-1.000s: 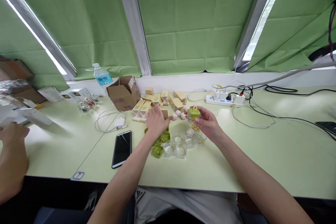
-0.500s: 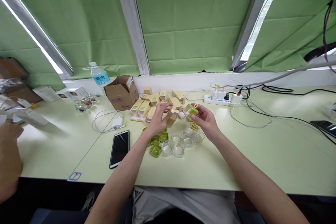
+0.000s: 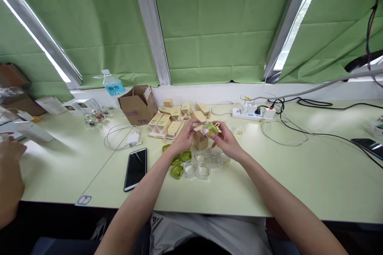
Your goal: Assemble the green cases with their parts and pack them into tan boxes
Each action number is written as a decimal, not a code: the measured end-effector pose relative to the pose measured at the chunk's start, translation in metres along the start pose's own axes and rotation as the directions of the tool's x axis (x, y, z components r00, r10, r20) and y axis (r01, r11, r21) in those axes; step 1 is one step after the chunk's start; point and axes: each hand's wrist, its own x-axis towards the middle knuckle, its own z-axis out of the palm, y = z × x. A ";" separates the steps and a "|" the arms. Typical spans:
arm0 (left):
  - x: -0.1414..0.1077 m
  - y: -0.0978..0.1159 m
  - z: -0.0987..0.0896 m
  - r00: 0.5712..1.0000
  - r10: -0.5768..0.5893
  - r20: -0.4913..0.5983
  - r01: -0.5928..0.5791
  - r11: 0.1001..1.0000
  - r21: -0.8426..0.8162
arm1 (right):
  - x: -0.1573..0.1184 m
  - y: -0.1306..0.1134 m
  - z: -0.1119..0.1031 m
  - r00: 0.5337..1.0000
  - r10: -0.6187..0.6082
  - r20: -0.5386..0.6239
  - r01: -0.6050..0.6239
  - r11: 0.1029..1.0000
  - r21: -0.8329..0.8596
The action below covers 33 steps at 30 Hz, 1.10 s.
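Observation:
My left hand (image 3: 184,139) is closed on a small open cardboard box (image 3: 200,142). Just above the box's opening, my right hand (image 3: 226,142) grips a small clear-and-green container (image 3: 211,128) with a yellow loop. Below the hands lie several clear cups (image 3: 204,171) and, to their left, several green cups (image 3: 177,171). Behind my left hand is a pile of small beige boxes (image 3: 164,122). Whatever lies directly beneath my right hand is partly hidden.
A brown carton (image 3: 139,105) and a water bottle (image 3: 113,84) stand behind left. A phone (image 3: 135,169) and charger (image 3: 133,139) lie left of my arm. Power strip (image 3: 247,114) with cables is at back right. Another person's hand (image 3: 12,150) is far left.
My right hand has moved left with the green container, bringing it over the box. The box now appears more upright in my left hand. Clear items behind my right hand have come into view.

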 end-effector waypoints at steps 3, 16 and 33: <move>-0.004 0.007 -0.002 0.989 0.090 -0.120 -0.069 0.982 0.174 | 0.000 0.001 0.000 1.000 -0.001 0.000 0.001 1.000 -0.031; -0.017 0.033 0.006 0.999 -0.029 -0.037 0.042 0.903 0.428 | 0.003 -0.012 0.001 0.984 -0.135 0.113 0.165 0.933 -0.319; -0.015 0.019 0.009 0.966 -0.248 -0.077 0.254 0.964 0.079 | 0.024 -0.015 0.008 0.934 -0.220 0.282 0.358 0.566 -0.743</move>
